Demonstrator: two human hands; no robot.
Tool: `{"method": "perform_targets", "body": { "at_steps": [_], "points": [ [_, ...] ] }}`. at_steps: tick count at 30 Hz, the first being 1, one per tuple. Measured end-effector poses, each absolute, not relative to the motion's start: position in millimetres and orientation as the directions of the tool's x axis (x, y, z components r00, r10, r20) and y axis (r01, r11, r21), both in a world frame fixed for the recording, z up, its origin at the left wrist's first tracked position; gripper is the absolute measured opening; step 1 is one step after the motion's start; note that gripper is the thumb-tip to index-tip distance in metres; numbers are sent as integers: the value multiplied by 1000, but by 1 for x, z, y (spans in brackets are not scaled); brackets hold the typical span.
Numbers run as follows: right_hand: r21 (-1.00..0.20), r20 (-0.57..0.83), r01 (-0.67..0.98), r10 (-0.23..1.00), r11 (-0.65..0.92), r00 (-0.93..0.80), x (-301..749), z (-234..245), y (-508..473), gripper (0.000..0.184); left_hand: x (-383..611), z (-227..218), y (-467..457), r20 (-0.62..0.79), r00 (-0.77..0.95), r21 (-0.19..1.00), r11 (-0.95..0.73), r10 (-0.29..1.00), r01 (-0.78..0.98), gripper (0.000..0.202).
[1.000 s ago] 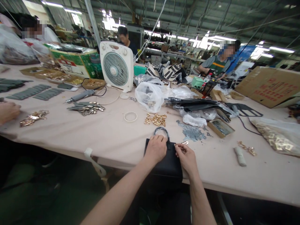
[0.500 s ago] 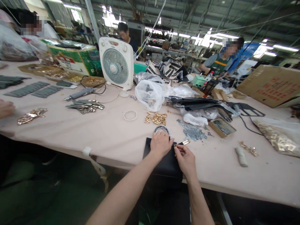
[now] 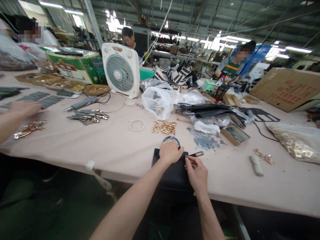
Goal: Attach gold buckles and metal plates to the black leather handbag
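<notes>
Pinching a slim gold-tipped tab [image 3: 198, 154] between thumb and forefinger, the right hand [image 3: 197, 171] is closed tight, its fingertips [image 3: 188, 159] nearly touching the knuckles of the left hand [image 3: 171, 152]. The left fingers are curled down over the top edge of a black handbag [image 3: 172, 173] and grip it just below the handle [image 3: 171, 137], which arches up beyond the knuckles. The handbag lies flat under both hands. It is matte black and squarish, with its lower part hanging over the near edge of the table [image 3: 112, 146], so that edge runs beneath the wrists. Left of the left fingers the pinkish tabletop is bare as far as a white ring [image 3: 137, 124], leaving open room on that side. Just beyond the handle sits a pile of gold clasps [image 3: 165, 127]. Beyond and to the right of the right fingers lies a scatter of small grey parts [image 3: 203, 140], then a little cardboard box [image 3: 235, 134]. Farther right, near the table's edge, a white roll [image 3: 256, 165] lies with clear cloth between it and the right hand. Well beyond the fingers stand a crumpled plastic bag [image 3: 158, 101] and a white fan [image 3: 121, 70]. Far to the left, another person's hand [image 3: 23, 108] hovers over gold pieces [image 3: 30, 128].
</notes>
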State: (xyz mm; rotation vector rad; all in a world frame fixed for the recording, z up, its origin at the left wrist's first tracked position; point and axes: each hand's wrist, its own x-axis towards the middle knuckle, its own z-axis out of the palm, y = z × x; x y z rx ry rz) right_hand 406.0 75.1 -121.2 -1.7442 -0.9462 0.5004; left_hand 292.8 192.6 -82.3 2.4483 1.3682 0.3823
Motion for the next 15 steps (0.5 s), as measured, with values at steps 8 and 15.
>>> {"method": "perform_targets", "body": {
  "at_steps": [8, 15],
  "points": [
    [-929, 89, 329, 764, -168, 639, 401, -119, 78, 47, 293, -81, 194, 11, 499, 422, -457, 866, 783, 48],
    [-934, 99, 321, 746, -160, 659, 398, -121, 79, 40, 291, -73, 195, -70, 494, 444, -417, 866, 793, 50]
  ]
}}
